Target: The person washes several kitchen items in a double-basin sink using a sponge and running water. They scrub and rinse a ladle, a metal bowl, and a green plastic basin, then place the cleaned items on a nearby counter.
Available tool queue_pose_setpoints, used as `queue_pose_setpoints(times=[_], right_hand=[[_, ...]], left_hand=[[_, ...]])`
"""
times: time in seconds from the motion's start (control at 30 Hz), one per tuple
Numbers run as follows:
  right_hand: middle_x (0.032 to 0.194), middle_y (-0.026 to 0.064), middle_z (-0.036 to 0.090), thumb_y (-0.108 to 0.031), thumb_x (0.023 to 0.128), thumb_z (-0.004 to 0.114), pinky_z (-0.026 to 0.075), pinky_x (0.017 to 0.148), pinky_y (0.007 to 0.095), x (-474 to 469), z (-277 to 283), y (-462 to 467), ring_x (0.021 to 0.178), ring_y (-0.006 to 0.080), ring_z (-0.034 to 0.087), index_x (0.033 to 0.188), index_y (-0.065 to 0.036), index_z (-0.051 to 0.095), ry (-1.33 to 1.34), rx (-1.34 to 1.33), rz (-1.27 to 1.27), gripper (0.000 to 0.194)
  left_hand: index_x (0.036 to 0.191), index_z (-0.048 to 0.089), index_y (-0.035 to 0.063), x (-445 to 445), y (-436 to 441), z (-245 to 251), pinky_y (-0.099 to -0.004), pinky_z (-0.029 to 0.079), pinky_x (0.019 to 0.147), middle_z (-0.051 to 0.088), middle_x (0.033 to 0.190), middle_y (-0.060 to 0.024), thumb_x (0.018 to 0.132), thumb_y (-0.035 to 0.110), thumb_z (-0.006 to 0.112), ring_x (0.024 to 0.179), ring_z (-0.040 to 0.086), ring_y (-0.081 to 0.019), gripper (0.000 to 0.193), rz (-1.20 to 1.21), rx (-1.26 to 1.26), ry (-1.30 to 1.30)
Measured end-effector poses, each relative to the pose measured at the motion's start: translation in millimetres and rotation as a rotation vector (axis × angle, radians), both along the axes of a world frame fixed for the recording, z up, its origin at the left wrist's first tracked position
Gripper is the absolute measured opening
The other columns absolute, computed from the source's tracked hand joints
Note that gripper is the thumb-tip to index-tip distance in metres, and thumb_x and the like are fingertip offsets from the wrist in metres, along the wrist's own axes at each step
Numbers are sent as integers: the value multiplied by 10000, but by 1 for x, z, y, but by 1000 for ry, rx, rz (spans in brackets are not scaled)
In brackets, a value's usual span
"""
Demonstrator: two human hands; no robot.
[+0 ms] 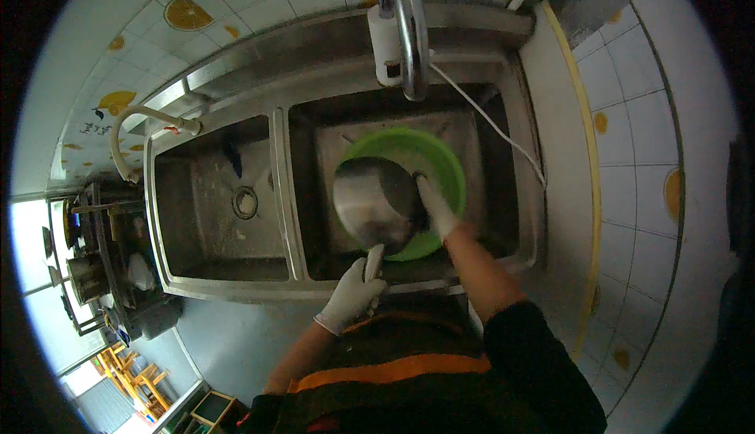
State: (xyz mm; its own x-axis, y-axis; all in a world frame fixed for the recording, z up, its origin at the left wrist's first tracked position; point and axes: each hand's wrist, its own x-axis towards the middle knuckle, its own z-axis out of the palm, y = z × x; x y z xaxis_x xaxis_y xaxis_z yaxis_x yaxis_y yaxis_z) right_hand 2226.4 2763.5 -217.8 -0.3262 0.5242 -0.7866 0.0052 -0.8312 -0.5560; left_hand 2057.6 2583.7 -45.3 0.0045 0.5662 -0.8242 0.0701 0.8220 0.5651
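A round metal pan [368, 201] is held over a green plastic basin [454, 168], tilted and somewhat blurred. My left hand [352, 295], in a whitish glove, grips the pan's pale handle [374, 263] near the front rim of the sink. My right hand [435, 204], also gloved, is at the pan's right side. Its fingers meet a dark patch there, and I cannot tell whether that is a scrubber or part of the pan. The basin stands in the right bowl of a stainless steel double sink [282, 198].
A chrome faucet [413, 38] hangs over the right bowl, beside a white cylindrical device [384, 44] with a white cable [489, 115]. At the left bowl, a beige curved spout [127, 121] rises near a drain [245, 202]. Tiled walls [625, 127] border the sink. Shelving with cookware [88, 274] stands left.
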Motion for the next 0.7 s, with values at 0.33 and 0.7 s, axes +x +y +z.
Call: queue_pose_setpoints(times=[0.33,0.7], right_hand=[[1387,77,623,-358,1067,519,376,1140,348,9,-7,27,1281,200,555,1463,-48,540,135,305,231,503],[1330,167,646,-255,990,585,447,1094,414,-43,105,26,1295,362,566,1265,-72,674,-123,1591,790,342]], left_hand=[[1269,489,-27,-16,-16,-6,-387,519,636,623,938,-156,860,192,698,743,657,-262,508,-198,75,56],[1228,526,-35,-14,-14,-15,-440,527,823,673,1015,-236,832,246,726,924,681,-358,525,-298,-30,85]])
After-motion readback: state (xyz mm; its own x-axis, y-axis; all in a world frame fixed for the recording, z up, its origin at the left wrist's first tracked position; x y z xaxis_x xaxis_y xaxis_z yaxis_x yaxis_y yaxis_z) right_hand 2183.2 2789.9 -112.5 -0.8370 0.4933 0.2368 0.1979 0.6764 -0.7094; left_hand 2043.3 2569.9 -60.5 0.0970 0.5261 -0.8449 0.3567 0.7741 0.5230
